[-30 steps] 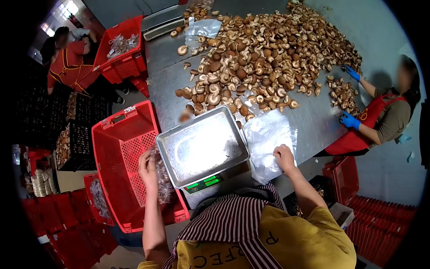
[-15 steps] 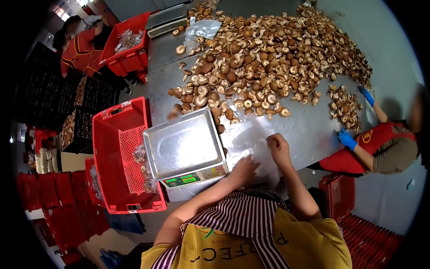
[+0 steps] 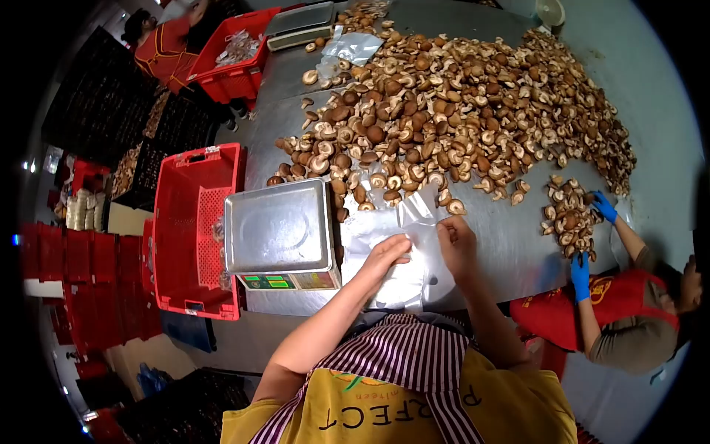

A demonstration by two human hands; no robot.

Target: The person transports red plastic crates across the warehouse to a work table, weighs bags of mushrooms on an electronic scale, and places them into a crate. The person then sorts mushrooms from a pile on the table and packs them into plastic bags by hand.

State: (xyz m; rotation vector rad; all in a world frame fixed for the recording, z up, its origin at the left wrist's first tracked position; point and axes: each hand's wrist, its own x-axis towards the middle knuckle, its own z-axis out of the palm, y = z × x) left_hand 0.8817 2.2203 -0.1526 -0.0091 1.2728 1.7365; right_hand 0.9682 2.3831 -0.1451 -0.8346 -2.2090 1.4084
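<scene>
Over the metal table, a clear plastic bag (image 3: 418, 209) stretches between my hands. My right hand (image 3: 457, 243) pinches its edge with curled fingers. My left hand (image 3: 388, 255) has its fingers pressed together on the bag's other side. More clear plastic lies flat beneath my hands. Just beyond the bag begins a large pile of shiitake mushrooms (image 3: 458, 111). To the left of my left hand stands a weighing scale (image 3: 279, 226) with a bare metal pan and a lit green display.
Left of the scale is a red crate (image 3: 196, 244) holding some bagged mushrooms. Another scale (image 3: 299, 26) and a red crate (image 3: 233, 63) stand farther back. On the right, a co-worker's blue-gloved hands (image 3: 581, 274) touch a smaller mushroom pile (image 3: 569, 214).
The bag has risen and spread between my hands; my left hand has moved up and left. My view has shifted. The co-worker's gloved hands have moved onto the small mushroom pile.
</scene>
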